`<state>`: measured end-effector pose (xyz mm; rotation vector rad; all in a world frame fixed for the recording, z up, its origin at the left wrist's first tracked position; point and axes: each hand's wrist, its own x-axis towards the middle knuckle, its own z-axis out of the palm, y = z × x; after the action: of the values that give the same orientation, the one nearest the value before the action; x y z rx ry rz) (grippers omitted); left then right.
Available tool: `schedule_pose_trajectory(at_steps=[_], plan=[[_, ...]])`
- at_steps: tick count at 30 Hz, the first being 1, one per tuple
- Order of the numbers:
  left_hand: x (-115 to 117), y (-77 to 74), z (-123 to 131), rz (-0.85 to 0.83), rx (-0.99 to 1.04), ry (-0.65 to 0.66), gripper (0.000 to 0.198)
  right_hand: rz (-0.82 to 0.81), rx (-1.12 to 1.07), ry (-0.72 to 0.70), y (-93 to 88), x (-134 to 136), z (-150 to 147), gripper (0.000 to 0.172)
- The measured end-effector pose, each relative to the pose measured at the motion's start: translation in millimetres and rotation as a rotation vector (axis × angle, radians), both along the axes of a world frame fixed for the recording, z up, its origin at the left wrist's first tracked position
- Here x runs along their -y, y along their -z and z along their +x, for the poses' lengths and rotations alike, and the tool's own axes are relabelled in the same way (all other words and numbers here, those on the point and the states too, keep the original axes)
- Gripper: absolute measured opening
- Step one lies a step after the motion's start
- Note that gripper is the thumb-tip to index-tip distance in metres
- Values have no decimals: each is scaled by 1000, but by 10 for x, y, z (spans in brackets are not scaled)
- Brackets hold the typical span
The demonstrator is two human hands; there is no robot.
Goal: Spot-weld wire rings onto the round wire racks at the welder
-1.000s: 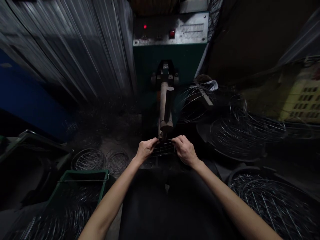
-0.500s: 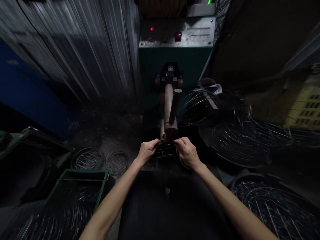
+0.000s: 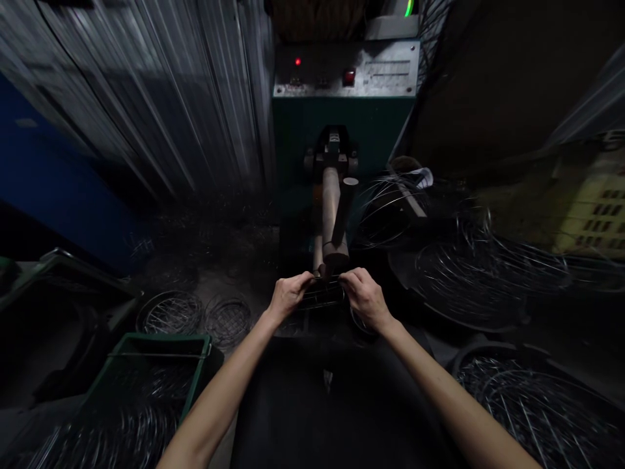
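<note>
My left hand (image 3: pixel 288 296) pinches the left side of a small wire grid (image 3: pixel 322 301). On its right side, my right hand (image 3: pixel 365 298) grips it with thumb and fingers closed. Several thin parallel wires show between the two hands; the rest of the piece is dark and partly covered by my fingers. The grid sits right at the tip of a spot welder's thick cylindrical arm (image 3: pixel 334 247), which points down toward me from a green machine body (image 3: pixel 381 120). Whether the electrodes touch the wires is too dark to tell.
The welder's control panel (image 3: pixel 322 71) has a lit red lamp. At left are round wire grids (image 3: pixel 170 314) on the floor and a green crate (image 3: pixel 205 355) holding metal pieces. Tubs of wire parts (image 3: pixel 517 391) and loose wire (image 3: pixel 488 273) lie at right, below a yellow crate (image 3: pixel 596 215).
The background has shifted slightly down in view as my head moved. Both hands keep the same grip on the wire grid at the welder's tip.
</note>
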<state>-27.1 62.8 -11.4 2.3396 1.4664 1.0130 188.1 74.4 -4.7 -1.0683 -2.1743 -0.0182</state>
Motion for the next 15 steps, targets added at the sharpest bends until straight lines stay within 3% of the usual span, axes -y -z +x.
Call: schedule_pose_trajectory(at_steps=[15], plan=[[-32,47,-18,-16,3,-20,28,-32,40,17,-6,-30,-13,19]])
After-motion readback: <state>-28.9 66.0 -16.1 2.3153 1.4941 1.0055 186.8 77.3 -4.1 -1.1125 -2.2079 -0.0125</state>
